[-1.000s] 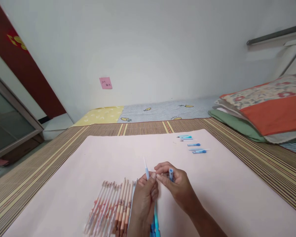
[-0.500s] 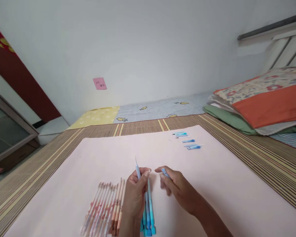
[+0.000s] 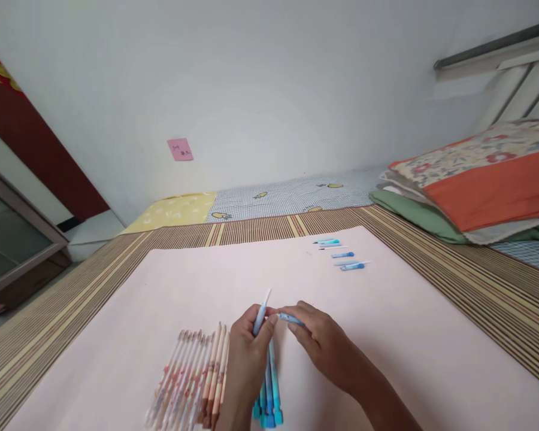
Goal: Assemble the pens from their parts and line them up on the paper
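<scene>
My left hand (image 3: 248,353) is closed round a blue pen (image 3: 260,311) whose white tip points up and away. Close beside it, my right hand (image 3: 320,344) pinches a small blue pen part (image 3: 290,318), its end close to the left fingers. Under my left hand lie a few blue pens (image 3: 268,395) on a pale pink sheet (image 3: 161,299). To their left a row of several pink and orange pens (image 3: 193,380) lies side by side.
Several small blue pen parts (image 3: 341,254) lie at the far right of the pink sheet. The sheet rests on a striped mat (image 3: 476,287). Folded bedding and an orange pillow (image 3: 485,191) sit at the right. A pink note (image 3: 180,149) sticks to the wall.
My hands drew apart, then came back together. The pen in my left hand now tilts to the right, and the blue part in my right hand lies nearly level beside it.
</scene>
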Available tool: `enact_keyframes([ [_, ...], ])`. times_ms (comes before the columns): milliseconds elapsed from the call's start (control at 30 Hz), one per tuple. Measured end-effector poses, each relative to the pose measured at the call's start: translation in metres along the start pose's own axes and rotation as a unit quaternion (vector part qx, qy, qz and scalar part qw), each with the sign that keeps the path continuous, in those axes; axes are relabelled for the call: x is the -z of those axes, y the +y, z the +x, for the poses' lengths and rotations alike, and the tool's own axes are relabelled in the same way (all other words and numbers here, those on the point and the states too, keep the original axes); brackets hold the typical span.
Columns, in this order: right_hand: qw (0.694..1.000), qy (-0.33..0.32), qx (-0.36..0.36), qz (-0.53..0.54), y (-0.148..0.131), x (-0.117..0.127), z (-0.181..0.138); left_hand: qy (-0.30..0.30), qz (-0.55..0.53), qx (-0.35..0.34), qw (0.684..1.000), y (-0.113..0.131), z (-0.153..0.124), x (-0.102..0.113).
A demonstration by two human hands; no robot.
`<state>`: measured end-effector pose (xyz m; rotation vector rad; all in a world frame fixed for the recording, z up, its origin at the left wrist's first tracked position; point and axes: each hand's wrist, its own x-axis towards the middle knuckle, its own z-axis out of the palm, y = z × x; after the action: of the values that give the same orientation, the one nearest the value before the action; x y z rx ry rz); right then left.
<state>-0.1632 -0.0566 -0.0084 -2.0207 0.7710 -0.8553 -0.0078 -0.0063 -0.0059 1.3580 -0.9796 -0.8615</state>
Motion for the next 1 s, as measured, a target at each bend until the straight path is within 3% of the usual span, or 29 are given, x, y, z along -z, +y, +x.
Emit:
enact_keyframes([
  [200, 1.0, 0.012, 0.005, -0.001, -0.005, -0.001, -0.001, -0.012, 0.058, -0.002, 0.998, 0.006, -0.001, -0.001],
  [300, 0.999, 0.021, -0.03, -0.012, -0.005, -0.002, -0.003, -0.004, 0.091, 0.005, 0.996, 0.005, -0.001, 0.001],
  [533, 0.998, 0.035, -0.053, 0.016, 0.0, -0.006, -0.001, -0.001, 0.058, 0.023, 0.998, 0.001, -0.001, 0.002],
  [800, 0.985, 0.054, -0.072, 0.15, 0.0, 0.003, 0.004, 0.011, -0.021, 0.045, 0.999, 0.002, -0.001, 0.001],
  [1000, 0.946, 0.048, -0.116, 0.297, 0.007, -0.005, 0.008, 0.005, -0.024, 0.03, 0.999, -0.001, -0.002, 0.002],
])
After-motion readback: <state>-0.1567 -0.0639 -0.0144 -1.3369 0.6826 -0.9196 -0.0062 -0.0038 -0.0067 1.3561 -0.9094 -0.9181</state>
